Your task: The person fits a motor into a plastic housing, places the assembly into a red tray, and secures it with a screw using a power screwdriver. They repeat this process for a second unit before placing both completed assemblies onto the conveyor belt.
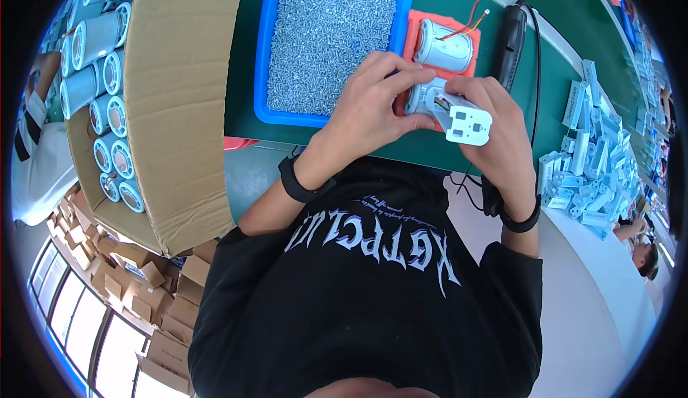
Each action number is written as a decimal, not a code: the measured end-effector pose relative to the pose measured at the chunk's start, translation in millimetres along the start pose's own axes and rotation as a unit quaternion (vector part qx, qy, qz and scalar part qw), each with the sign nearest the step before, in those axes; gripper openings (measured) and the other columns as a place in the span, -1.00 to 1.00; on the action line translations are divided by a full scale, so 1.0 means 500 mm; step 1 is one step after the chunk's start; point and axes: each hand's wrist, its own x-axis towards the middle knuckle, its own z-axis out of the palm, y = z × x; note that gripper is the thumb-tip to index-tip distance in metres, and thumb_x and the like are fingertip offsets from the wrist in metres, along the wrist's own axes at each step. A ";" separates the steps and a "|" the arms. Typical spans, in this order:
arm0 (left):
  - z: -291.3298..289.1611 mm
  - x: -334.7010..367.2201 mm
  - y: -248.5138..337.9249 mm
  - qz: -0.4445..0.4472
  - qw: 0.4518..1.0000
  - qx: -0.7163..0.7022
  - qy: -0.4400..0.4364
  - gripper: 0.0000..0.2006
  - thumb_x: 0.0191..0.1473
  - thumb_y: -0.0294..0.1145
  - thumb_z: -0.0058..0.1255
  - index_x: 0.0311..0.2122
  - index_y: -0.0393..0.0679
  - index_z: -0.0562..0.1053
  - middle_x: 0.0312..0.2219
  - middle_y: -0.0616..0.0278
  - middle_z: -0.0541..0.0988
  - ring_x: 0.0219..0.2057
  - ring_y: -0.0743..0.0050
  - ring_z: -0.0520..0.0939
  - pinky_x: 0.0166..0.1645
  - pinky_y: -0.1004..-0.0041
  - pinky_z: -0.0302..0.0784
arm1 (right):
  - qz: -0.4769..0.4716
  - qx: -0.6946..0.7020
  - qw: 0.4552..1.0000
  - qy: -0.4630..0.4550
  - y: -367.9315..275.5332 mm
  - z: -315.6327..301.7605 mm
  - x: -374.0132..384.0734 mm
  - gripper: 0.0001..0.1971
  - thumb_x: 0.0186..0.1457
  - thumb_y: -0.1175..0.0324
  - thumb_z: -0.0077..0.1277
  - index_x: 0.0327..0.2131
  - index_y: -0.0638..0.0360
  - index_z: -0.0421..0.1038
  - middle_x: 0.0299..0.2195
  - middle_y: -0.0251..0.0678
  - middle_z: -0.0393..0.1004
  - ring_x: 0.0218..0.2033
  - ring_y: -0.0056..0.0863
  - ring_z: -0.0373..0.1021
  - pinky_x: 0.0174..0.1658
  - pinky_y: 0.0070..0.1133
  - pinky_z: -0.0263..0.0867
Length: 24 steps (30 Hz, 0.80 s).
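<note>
Both of my hands are over the green table, at a white cylindrical housing (417, 101) on the near part of an orange-red foam holder. My left hand (373, 101) is closed on the left side of this housing, thumb and fingers pinching it. A white plastic bracket (467, 124) with square cut-outs in its end face stands against the housing, thin wires showing at its opening. My right hand (502, 129) wraps round the bracket from the right; some of its fingers are hidden. Just beyond lies a second white cylindrical housing (444, 45) with red and yellow wires, in the foam holder (474, 34).
A blue tray (262, 61) full of small screws sits left of my hands. A black electric screwdriver (510, 43) with a cable lies to the right. An open carton (183, 97) of cylindrical housings stands left, a pile of white brackets (591, 151) right. Other people are at both sides.
</note>
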 end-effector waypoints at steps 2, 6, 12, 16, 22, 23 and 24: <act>0.002 0.002 -0.001 0.002 1.000 0.002 0.005 -0.46 -0.42 -0.30 0.42 -0.20 -0.15 0.53 -0.30 0.22 0.50 -0.21 0.19 0.48 -0.13 0.32 0.43 | 0.002 -0.030 1.000 0.000 -0.007 -0.001 0.002 -0.67 -0.19 0.59 0.09 -0.27 0.20 0.28 -0.36 -0.21 0.38 -0.28 -0.20 0.35 -0.25 -0.38 0.32; -0.002 0.005 -0.004 0.009 1.000 -0.008 0.001 -0.45 -0.45 -0.30 0.42 -0.20 -0.15 0.52 -0.31 0.23 0.50 -0.21 0.19 0.48 -0.12 0.32 0.44 | -0.001 -0.024 1.000 0.008 -0.003 0.002 0.000 -0.67 -0.22 0.61 0.09 -0.29 0.21 0.27 -0.37 -0.20 0.37 -0.30 -0.21 0.34 -0.26 -0.38 0.31; -0.001 0.001 -0.001 -0.001 0.999 -0.034 0.004 -0.48 -0.40 -0.55 0.30 -0.15 -0.12 0.54 -0.27 0.21 0.52 -0.21 0.22 0.50 -0.15 0.38 0.45 | -0.017 -0.049 0.999 -0.013 -0.017 0.007 -0.001 -0.63 -0.24 0.63 0.09 -0.26 0.22 0.27 -0.36 -0.18 0.35 -0.30 -0.20 0.33 -0.25 -0.37 0.31; 0.004 0.001 -0.008 0.013 0.999 -0.030 0.015 -0.48 -0.39 -0.52 0.31 -0.15 -0.13 0.53 -0.27 0.20 0.52 -0.21 0.22 0.51 -0.15 0.38 0.45 | -0.028 -0.036 0.999 -0.005 -0.005 0.019 -0.004 -0.60 -0.23 0.64 0.09 -0.22 0.22 0.27 -0.36 -0.16 0.34 -0.29 -0.19 0.33 -0.23 -0.38 0.32; 0.006 -0.002 -0.009 0.026 1.000 -0.010 0.014 -0.48 -0.40 -0.49 0.34 -0.15 -0.14 0.53 -0.26 0.21 0.52 -0.21 0.22 0.50 -0.14 0.38 0.45 | -0.050 -0.028 0.998 0.029 -0.013 0.030 -0.001 -0.58 -0.21 0.65 0.09 -0.18 0.23 0.28 -0.36 -0.18 0.35 -0.28 -0.18 0.33 -0.22 -0.38 0.31; 0.007 0.001 -0.008 0.033 0.999 -0.007 0.018 -0.48 -0.40 -0.49 0.33 -0.16 -0.14 0.53 -0.26 0.22 0.51 -0.21 0.20 0.49 -0.13 0.36 0.45 | -0.050 -0.027 0.998 0.027 -0.013 0.029 -0.001 -0.58 -0.21 0.65 0.09 -0.18 0.23 0.28 -0.36 -0.18 0.35 -0.28 -0.18 0.33 -0.22 -0.38 0.31; 0.009 0.003 -0.007 0.040 0.999 -0.003 0.021 -0.49 -0.40 -0.50 0.33 -0.17 -0.15 0.52 -0.26 0.23 0.50 -0.20 0.19 0.48 -0.12 0.34 0.46 | -0.050 -0.026 0.998 0.024 -0.010 0.029 0.000 -0.60 -0.20 0.61 0.13 -0.19 0.24 0.31 -0.35 -0.19 0.38 -0.29 -0.20 0.36 -0.23 -0.40 0.32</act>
